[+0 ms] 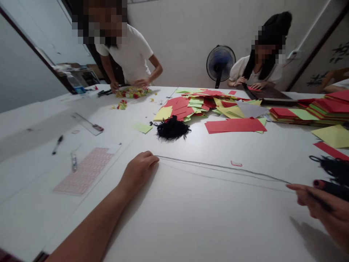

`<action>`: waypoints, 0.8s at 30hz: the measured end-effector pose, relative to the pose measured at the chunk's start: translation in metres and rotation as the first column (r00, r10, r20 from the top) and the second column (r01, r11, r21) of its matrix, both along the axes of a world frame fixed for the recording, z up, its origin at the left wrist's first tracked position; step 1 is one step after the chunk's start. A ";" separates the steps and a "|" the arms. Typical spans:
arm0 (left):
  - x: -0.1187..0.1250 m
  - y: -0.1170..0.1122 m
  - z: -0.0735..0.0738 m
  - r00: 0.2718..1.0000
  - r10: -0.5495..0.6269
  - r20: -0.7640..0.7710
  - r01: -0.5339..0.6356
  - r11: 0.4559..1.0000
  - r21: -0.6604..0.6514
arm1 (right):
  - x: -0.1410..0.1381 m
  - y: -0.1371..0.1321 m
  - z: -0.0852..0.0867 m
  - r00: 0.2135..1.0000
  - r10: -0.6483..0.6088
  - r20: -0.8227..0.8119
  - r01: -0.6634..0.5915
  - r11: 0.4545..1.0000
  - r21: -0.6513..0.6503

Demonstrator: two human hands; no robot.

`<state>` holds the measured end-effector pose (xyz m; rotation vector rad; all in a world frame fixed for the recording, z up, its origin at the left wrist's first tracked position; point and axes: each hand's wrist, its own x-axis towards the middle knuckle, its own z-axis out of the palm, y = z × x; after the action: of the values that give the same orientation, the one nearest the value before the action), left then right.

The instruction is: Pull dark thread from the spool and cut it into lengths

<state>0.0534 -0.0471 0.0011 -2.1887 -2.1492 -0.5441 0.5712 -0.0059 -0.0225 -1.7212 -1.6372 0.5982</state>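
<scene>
Thread: a black thread (pixel 223 168) runs almost straight between the two hands, along the white table (pixel 191 225).
Left hand: the left hand (pixel 137 173) is curled narrow, seemingly pinching the thread's near end.
Right hand: on the right hand (pixel 319 203), the fingers sit close together at the far end; the grip cannot be told.
Beyond: a black thread hank (pixel 172 129) lies ahead of the left fingers, another black thread tangle (pixel 334 169) just past the right fingers, and red and green paper sheets (pixel 196 107) farther off.

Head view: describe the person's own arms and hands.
The left forearm is bare, with no sleeve, and the left hand wears no glove or watch. The right hand is also gloveless, cut off by the picture's edge. Dark red cloth shows in the bottom left corner; whether it is a sleeve cannot be told.
</scene>
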 end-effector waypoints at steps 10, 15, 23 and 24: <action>-0.002 -0.003 0.002 0.998 -0.022 -0.058 0.019 0.998 -0.053 | -0.081 -0.005 -0.034 0.687 0.482 0.544 -0.613 0.787 0.077; -0.008 -0.007 0.001 0.995 -0.012 -0.100 0.005 0.997 -0.072 | -0.076 0.000 -0.063 0.647 0.465 0.605 -0.663 0.734 0.144; 0.002 -0.041 0.008 0.994 -0.019 -0.106 0.019 1.000 0.004 | -0.064 0.005 -0.069 0.599 0.477 0.643 -0.697 0.706 0.124; 0.008 -0.048 0.006 0.994 -0.077 -0.082 0.077 0.997 -0.005 | -0.063 0.004 -0.069 0.597 0.478 0.645 -0.699 0.705 0.124</action>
<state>0.0611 -0.0951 0.0072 -2.2613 -2.0334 -0.4472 0.5079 -0.0016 -0.0913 -1.0646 -2.6231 0.0042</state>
